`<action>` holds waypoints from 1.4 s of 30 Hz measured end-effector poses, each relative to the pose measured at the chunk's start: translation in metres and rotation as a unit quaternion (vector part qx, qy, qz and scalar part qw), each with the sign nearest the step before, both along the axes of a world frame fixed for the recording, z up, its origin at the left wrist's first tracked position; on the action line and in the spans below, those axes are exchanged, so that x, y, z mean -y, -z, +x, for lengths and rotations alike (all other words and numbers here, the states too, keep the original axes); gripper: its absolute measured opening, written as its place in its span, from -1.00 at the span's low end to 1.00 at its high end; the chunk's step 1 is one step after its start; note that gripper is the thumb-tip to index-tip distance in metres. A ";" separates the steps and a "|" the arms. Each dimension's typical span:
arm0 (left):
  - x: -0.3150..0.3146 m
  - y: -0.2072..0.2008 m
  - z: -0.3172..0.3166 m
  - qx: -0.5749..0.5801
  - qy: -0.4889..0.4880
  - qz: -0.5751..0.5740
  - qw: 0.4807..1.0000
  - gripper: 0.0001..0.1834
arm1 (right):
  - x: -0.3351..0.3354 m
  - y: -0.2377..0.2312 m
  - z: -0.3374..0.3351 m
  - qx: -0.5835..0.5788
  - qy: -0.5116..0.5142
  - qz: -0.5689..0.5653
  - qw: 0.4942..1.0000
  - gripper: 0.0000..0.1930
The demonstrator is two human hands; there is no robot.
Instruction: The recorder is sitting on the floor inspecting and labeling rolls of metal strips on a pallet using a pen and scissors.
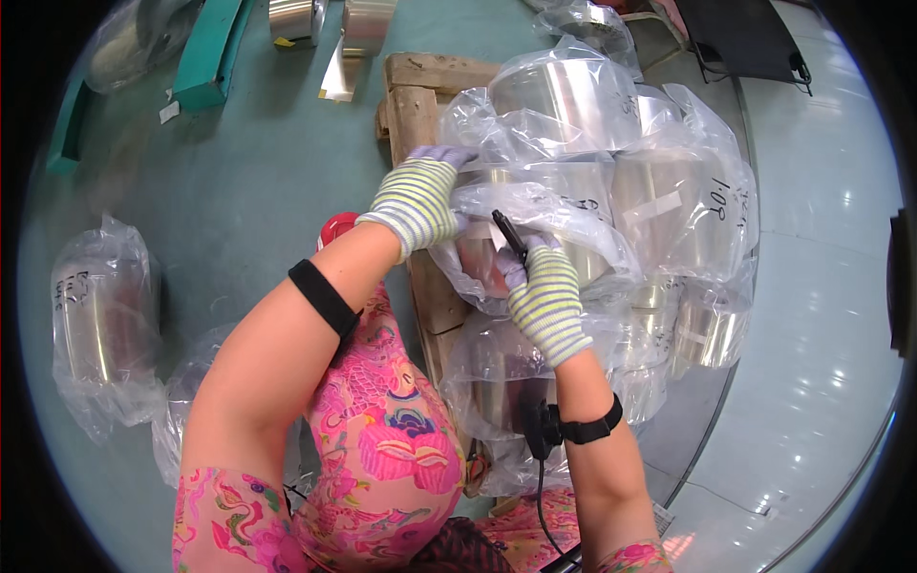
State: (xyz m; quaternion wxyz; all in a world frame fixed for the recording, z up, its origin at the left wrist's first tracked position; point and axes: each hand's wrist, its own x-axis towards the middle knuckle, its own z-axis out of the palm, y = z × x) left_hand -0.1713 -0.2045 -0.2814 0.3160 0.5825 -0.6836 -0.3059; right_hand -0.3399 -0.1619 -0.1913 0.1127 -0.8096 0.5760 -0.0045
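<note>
My left hand (417,196), in a striped knit glove with grey fingertips, grips the near-left edge of a clear plastic bag (535,205). Inside that bag is a shiny metal coil (482,263), partly covered by folds. My right hand (549,304), gloved the same way, is closed around a black marker (509,235) just over the bag's front. The marker points up and to the left. A small white label shows beside its tip. Bunched plastic hides part of my left fingertips.
Several bagged coils (673,215), some with handwriting, crowd a wooden pallet (415,124). Another bagged coil (103,329) stands on the floor at left. Green beams (205,62) and bare coils (366,29) lie at the back. A black chair (750,43) is at far right.
</note>
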 end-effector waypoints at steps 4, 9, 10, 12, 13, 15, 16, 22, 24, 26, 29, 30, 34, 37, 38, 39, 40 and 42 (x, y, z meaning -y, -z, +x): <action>-0.009 0.009 0.016 0.002 -0.057 0.019 0.998 -0.43 | -0.026 0.009 0.003 0.150 0.102 0.129 0.975 -0.69; -0.017 0.017 0.022 -0.044 -0.027 0.134 0.990 -0.54 | -0.065 -0.015 0.035 0.298 0.136 0.198 0.924 -0.81; -0.018 0.015 0.023 -0.046 -0.020 0.146 0.988 -0.55 | -0.070 -0.017 0.035 0.322 0.162 0.201 0.911 -0.82; -0.020 0.009 0.023 -0.040 -0.025 0.158 0.986 -0.53 | -0.077 -0.020 0.023 0.365 0.206 0.216 0.882 -0.83; -0.023 0.003 0.026 -0.042 -0.022 0.156 0.987 -0.52 | -0.078 -0.023 0.017 0.406 0.248 0.234 0.848 -0.83; -0.029 -0.007 0.024 -0.051 -0.025 0.117 0.991 -0.46 | -0.079 -0.033 0.007 0.422 0.260 0.239 0.835 -0.84; -0.030 -0.015 0.023 -0.049 -0.021 0.115 0.992 -0.46 | -0.080 -0.038 0.002 0.436 0.269 0.247 0.822 -0.84; -0.050 -0.081 0.030 -0.092 -0.017 0.053 0.994 -0.53 | -0.101 -0.084 -0.011 0.459 0.334 0.188 0.802 -0.87; -0.065 -0.116 0.030 -0.106 0.039 0.081 0.990 -0.57 | -0.111 -0.107 -0.007 0.509 0.365 0.185 0.757 -0.87; -0.082 -0.140 0.025 -0.032 0.105 0.034 0.993 -0.62 | -0.123 -0.126 0.008 0.574 0.367 0.185 0.709 -0.86; -0.103 -0.172 0.007 0.043 0.121 -0.030 0.991 -0.66 | -0.137 -0.134 0.038 0.652 0.290 0.145 0.685 -0.82; -0.107 -0.179 -0.002 0.033 0.112 -0.017 0.993 -0.64 | -0.139 -0.134 0.049 0.664 0.271 0.117 0.687 -0.79; -0.127 -0.196 0.000 -0.043 0.073 -0.090 0.992 -0.51 | -0.142 -0.127 0.052 0.661 0.182 0.105 0.720 -0.53; -0.153 -0.216 0.005 -0.035 0.046 -0.152 0.987 -0.64 | -0.162 -0.132 0.057 0.723 0.160 0.197 0.642 -0.39; -0.160 -0.219 0.004 -0.040 0.033 -0.158 0.986 -0.67 | -0.171 -0.128 0.054 0.704 0.157 0.203 0.662 -0.35; -0.165 -0.226 -0.002 -0.031 0.048 -0.161 0.985 -0.67 | -0.179 -0.126 0.048 0.715 0.161 0.193 0.653 -0.35; -0.172 -0.233 -0.010 -0.196 0.031 -0.050 0.979 -0.67 | -0.187 -0.125 0.040 0.697 0.194 0.177 0.667 -0.30; -0.180 -0.243 -0.022 -0.337 0.024 0.069 0.939 -0.68 | -0.203 -0.123 0.014 0.682 0.252 0.192 0.659 -0.16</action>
